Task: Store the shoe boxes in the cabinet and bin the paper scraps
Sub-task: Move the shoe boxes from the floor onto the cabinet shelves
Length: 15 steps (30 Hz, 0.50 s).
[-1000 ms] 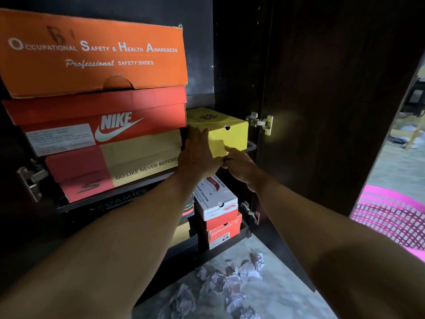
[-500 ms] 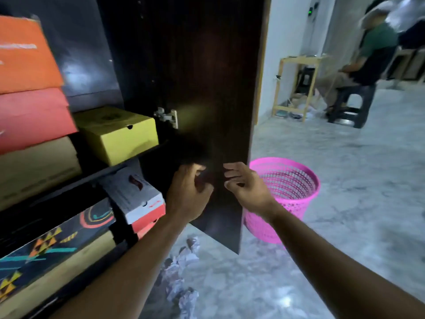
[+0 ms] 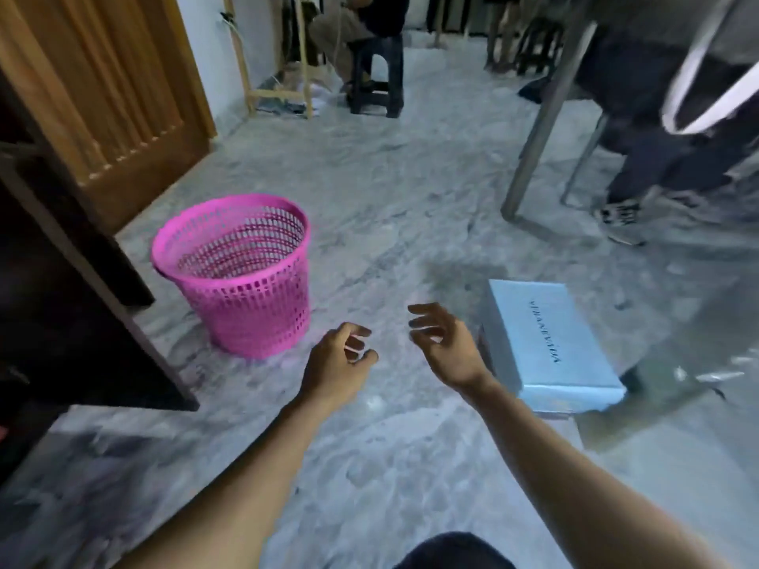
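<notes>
Pale-blue cardboard shoe box (image 3: 548, 342) now waits on the floor; left hand (image 3: 336, 365) and right hand (image 3: 445, 349), off the cabinet, reach empty, loosely curled.

One pale blue shoe box (image 3: 550, 342) lies on the floor, one pink bin (image 3: 238, 277) stands near it, one dark stool (image 3: 376, 76) stands farther back, and two hands reach out: left hand (image 3: 334, 365), right hand (image 3: 445, 349).

The basket (image 3: 242, 277) stands on the floor (image 3: 410, 199), just right of the cabinet door (image 3: 82, 289). The shoe box (image 3: 546, 342) lies well right of it, with both hands between them.
</notes>
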Each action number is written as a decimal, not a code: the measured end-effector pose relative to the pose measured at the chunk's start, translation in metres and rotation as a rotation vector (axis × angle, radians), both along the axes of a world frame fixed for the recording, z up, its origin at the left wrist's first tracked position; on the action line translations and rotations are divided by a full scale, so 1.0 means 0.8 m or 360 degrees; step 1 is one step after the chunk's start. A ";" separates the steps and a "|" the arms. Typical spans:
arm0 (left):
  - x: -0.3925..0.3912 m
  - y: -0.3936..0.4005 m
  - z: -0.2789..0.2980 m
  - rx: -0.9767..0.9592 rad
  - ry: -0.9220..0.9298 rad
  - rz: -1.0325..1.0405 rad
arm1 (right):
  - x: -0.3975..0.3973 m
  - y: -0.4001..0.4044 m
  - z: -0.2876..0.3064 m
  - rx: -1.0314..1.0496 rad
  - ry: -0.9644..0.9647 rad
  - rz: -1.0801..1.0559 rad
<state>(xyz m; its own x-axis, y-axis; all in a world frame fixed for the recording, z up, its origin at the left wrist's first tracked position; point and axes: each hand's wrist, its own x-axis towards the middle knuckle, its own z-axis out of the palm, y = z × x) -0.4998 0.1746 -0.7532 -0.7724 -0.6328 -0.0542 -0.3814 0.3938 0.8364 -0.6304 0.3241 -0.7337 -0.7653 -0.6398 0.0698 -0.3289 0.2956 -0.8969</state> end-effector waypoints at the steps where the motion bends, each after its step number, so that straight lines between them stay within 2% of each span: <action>1: -0.025 0.022 -0.010 0.0078 -0.0075 -0.0075 | -0.019 0.027 -0.010 0.0041 -0.0012 -0.0101; 6: -0.118 0.113 -0.054 0.0475 -0.0350 -0.0331 | -0.104 0.145 -0.054 0.0155 -0.0051 -0.0775; 10: -0.171 0.167 -0.082 0.0723 -0.0499 -0.0445 | -0.155 0.223 -0.083 0.0484 -0.0107 -0.1313; 15: -0.220 0.217 -0.112 0.0956 -0.0594 -0.0437 | -0.189 0.266 -0.121 0.0660 -0.0335 -0.1288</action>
<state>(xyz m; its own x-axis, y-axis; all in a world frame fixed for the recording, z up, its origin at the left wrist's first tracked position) -0.6756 0.3480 -0.8430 -0.7609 -0.1995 -0.6174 -0.6349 0.0329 0.7719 -0.7813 0.5371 -0.8306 -0.9600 0.1510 -0.2357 0.2744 0.6739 -0.6860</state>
